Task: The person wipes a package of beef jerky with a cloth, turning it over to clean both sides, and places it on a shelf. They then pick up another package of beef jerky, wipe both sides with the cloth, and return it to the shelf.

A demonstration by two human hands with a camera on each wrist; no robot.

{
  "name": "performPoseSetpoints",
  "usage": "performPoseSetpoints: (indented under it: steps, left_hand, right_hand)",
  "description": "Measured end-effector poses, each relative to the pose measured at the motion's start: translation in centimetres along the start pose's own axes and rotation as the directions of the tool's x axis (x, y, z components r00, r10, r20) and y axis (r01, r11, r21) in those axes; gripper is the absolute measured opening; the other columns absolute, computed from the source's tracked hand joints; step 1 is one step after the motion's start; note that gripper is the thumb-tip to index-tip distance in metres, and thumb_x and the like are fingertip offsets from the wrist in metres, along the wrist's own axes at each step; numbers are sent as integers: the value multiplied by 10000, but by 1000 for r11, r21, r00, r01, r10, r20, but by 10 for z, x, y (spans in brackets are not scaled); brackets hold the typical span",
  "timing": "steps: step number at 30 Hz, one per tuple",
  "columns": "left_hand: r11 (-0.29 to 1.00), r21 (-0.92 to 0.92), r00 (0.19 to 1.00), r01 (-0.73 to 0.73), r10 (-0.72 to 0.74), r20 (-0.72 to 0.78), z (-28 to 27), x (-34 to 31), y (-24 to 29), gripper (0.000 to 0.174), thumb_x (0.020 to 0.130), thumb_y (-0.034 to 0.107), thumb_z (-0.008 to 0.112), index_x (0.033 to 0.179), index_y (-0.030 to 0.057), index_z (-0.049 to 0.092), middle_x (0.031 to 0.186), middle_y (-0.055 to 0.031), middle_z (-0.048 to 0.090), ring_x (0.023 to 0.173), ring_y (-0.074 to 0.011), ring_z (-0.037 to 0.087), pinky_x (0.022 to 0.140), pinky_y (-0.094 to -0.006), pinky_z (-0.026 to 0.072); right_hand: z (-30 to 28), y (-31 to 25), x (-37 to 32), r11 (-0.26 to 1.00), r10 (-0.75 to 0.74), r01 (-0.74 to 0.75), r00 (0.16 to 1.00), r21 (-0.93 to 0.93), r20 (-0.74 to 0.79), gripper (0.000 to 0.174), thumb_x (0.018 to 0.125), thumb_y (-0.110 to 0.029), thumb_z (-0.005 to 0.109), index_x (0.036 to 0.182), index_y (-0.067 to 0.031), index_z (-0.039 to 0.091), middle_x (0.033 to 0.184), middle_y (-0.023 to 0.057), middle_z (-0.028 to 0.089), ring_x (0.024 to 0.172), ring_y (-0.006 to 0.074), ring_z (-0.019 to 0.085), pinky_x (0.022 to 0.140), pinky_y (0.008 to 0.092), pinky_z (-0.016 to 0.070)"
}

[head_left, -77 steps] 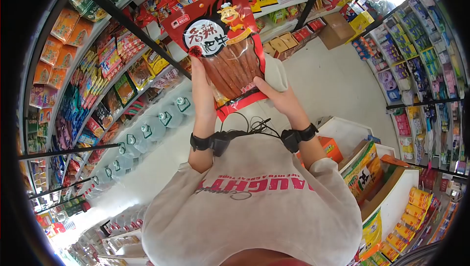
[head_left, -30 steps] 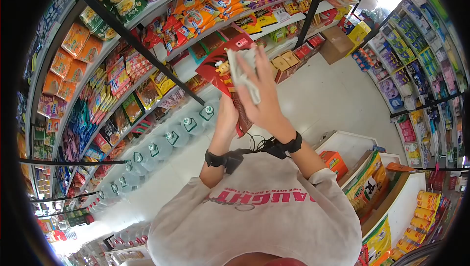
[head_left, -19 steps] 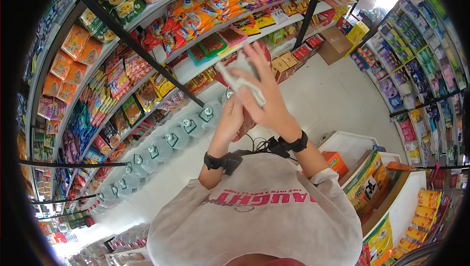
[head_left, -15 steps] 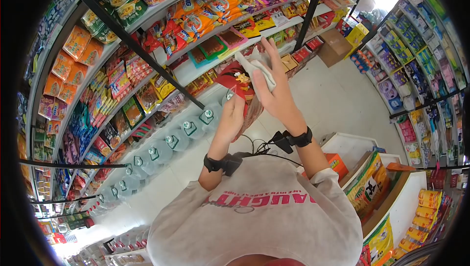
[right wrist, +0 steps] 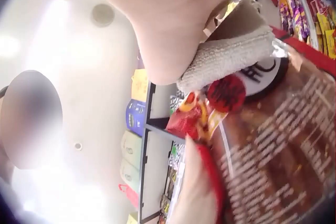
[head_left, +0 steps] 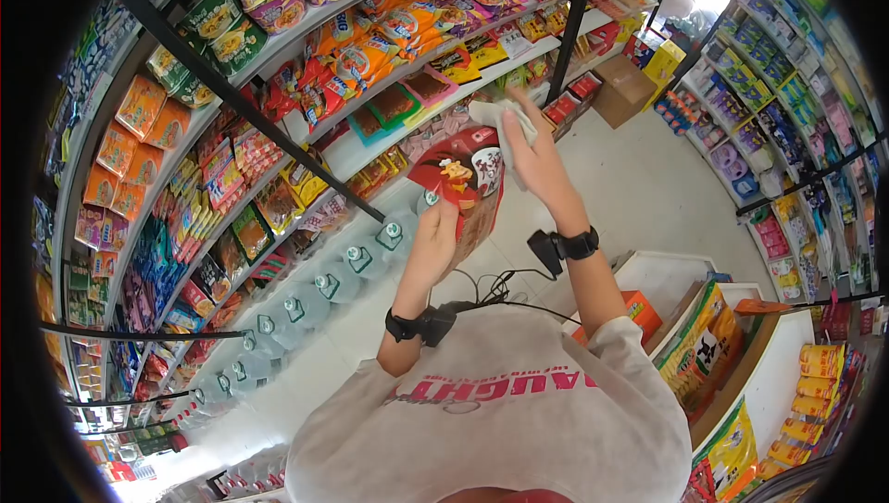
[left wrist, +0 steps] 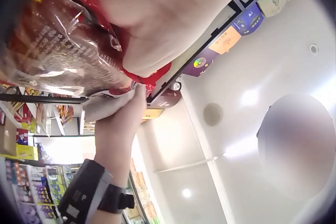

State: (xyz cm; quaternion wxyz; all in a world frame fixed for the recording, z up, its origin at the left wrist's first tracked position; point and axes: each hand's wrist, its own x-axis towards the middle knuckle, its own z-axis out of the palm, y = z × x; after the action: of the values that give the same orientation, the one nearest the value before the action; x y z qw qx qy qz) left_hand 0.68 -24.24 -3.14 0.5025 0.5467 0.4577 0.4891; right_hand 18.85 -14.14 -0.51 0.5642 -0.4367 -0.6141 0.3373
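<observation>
My left hand grips one edge of a red snack bag, thumb on its printed front. The bag is tilted in front of the chest, with a cartoon figure, a white emblem and brown strips behind clear plastic. At the bag's far right edge, my right hand holds a folded off-white cloth between thumb and fingers. In the right wrist view the terry-like cloth lies right against the bag, beside its round emblem. The left wrist view shows the bag's shiny plastic beside the left palm.
Curved shelves of packaged snacks stand ahead and to the left. Large water bottles line the floor below them. A cardboard box sits at the far end. White bins with bags stand at the right, near a dangling cable.
Both hands held the bag face up at first. The right hand then passed the cloth over its front and has moved right to the edge, uncovering the print. The left hand keeps its grip.
</observation>
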Motion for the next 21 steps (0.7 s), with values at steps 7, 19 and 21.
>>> performPoseSetpoints:
  steps: [7, 19, 21]
  left_hand:
    - [906, -416, 938, 75, -206, -279, 3, 11, 2, 531, 1084, 446, 312, 1322, 23, 527, 1273, -94, 610, 1103, -176, 607, 957, -329, 486]
    - [845, -422, 893, 329, -424, -152, -5, 15, -4, 540, 1082, 457, 309, 1317, 32, 544, 1266, -83, 632, 1084, -186, 634, 928, -346, 514]
    - [821, -458, 893, 340, -435, -115, 3, 12, 2, 515, 1079, 446, 335, 1317, 45, 551, 1221, -73, 645, 1076, -175, 636, 909, -345, 519]
  right_hand:
    - [1, -2, -54, 874, 339, -400, 908, 275, 245, 465, 1059, -383, 480, 1313, 1, 547, 1071, 18, 604, 979, 83, 516, 869, 252, 441]
    - [-23, 14, -87, 896, 332, -408, 877, 174, 348, 291, 1002, -287, 613, 1139, -30, 609, 962, -14, 627, 873, 73, 570, 772, 252, 478]
    - [-26, -2, -80, 882, 309, -375, 917, 285, 251, 263, 980, -240, 649, 1132, -30, 609, 979, -7, 639, 891, 72, 580, 781, 250, 478]
